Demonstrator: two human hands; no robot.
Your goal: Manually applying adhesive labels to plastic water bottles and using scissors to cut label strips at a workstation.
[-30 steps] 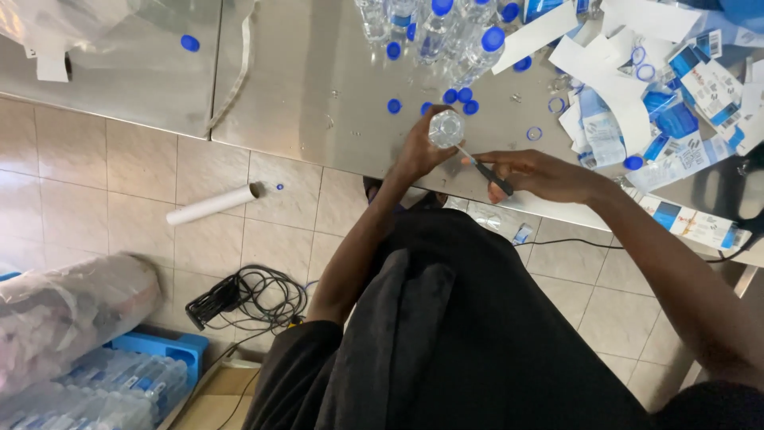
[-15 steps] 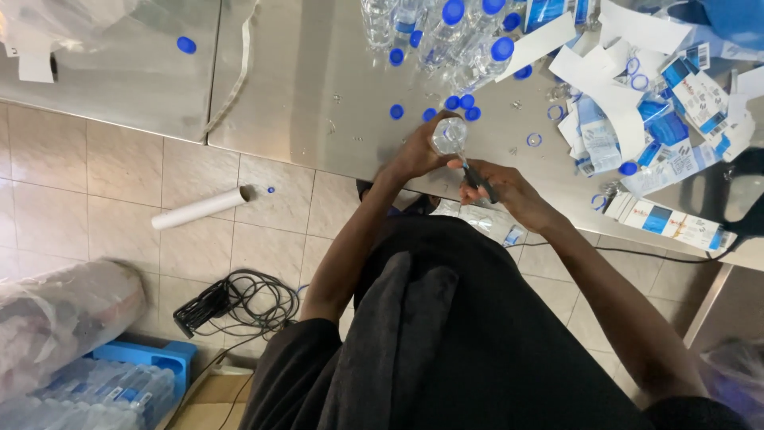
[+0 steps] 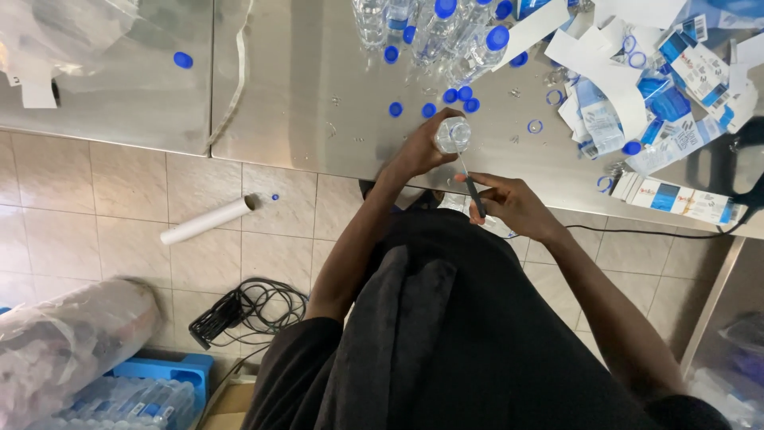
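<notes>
My left hand (image 3: 418,150) grips a clear plastic bottle (image 3: 453,134) with no cap, held at the near edge of the steel table (image 3: 318,87). My right hand (image 3: 513,203) holds a thin dark-handled blade tool (image 3: 472,188) whose tip points up at the bottle's neck. Loose blue caps (image 3: 459,97) lie on the table just beyond the bottle. Several capped clear bottles (image 3: 446,28) stand or lie farther back.
A heap of white and blue peeled labels (image 3: 637,87) and blue cap rings covers the table's right side. A white tube (image 3: 208,220), a coil of black cable (image 3: 255,306), a blue crate (image 3: 171,374) and wrapped bottle packs (image 3: 68,342) sit on the tiled floor.
My view has shifted a little; both hands stay together at the table edge. The right hand with the tool has drawn slightly nearer under the bottle.
</notes>
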